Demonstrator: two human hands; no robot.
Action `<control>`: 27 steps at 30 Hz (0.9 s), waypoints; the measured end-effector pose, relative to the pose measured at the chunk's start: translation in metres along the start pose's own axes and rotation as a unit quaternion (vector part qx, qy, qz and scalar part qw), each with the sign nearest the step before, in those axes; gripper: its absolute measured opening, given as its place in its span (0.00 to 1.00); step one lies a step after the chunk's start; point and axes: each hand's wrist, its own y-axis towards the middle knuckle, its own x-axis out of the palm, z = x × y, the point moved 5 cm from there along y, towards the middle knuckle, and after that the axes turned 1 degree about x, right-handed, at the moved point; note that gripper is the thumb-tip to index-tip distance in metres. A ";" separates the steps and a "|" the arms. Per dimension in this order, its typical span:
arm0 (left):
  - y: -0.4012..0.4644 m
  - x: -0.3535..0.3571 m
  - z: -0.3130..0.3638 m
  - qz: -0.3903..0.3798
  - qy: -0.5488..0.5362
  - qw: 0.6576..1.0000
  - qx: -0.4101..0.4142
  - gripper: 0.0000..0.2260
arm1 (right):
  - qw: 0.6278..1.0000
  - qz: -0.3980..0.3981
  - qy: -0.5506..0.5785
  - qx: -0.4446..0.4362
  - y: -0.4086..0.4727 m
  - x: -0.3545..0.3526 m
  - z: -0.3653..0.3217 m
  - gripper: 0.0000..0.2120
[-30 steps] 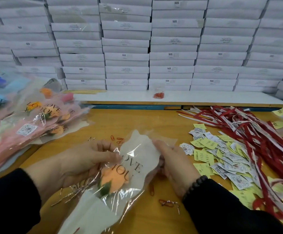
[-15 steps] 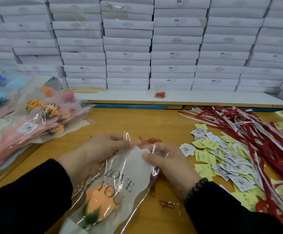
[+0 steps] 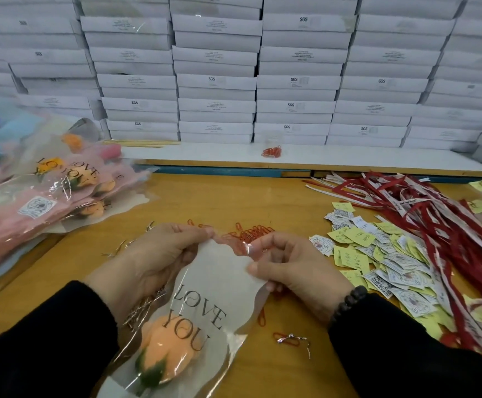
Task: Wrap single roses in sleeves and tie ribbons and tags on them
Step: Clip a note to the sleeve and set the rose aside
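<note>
The left hand (image 3: 159, 254) and the right hand (image 3: 294, 271) each pinch the wavy top edge of a clear-and-white plastic sleeve printed "LOVE YOU" (image 3: 211, 282), fingers curled onto the film, left at the left corner and right at the right side. Held between them, just above the yellow wooden desk (image 3: 248, 202), the sleeve hangs toward the person with its mouth uppermost, probably so the edges can be squared. The peach-coloured single rose with green sepals (image 3: 165, 349) sits low inside, below the left wrist. Thin silvery wire ties (image 3: 142, 308) show beneath the left hand. Red paper clips (image 3: 251, 232) lie just beyond the fingertips. To the right of the right hand lie yellow and white printed paper tags (image 3: 377, 254) and red-and-white ribbons (image 3: 435, 214), within reach for tying. Finished pink-sleeved roses (image 3: 47, 196) are stacked left of the left hand.
</note>
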 end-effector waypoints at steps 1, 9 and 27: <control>0.000 0.000 -0.001 0.004 -0.011 1.000 0.001 0.09 | 1.000 0.006 -0.011 0.004 0.000 -0.002 0.000 0.07; 0.003 0.001 -0.002 0.017 -0.020 0.999 0.035 0.09 | 0.893 0.242 -0.374 -0.068 0.006 -0.085 -0.011 0.04; -0.010 0.008 -0.002 0.038 -0.023 0.999 0.030 0.10 | 0.679 0.231 -0.690 -0.097 0.009 -0.078 -0.010 0.16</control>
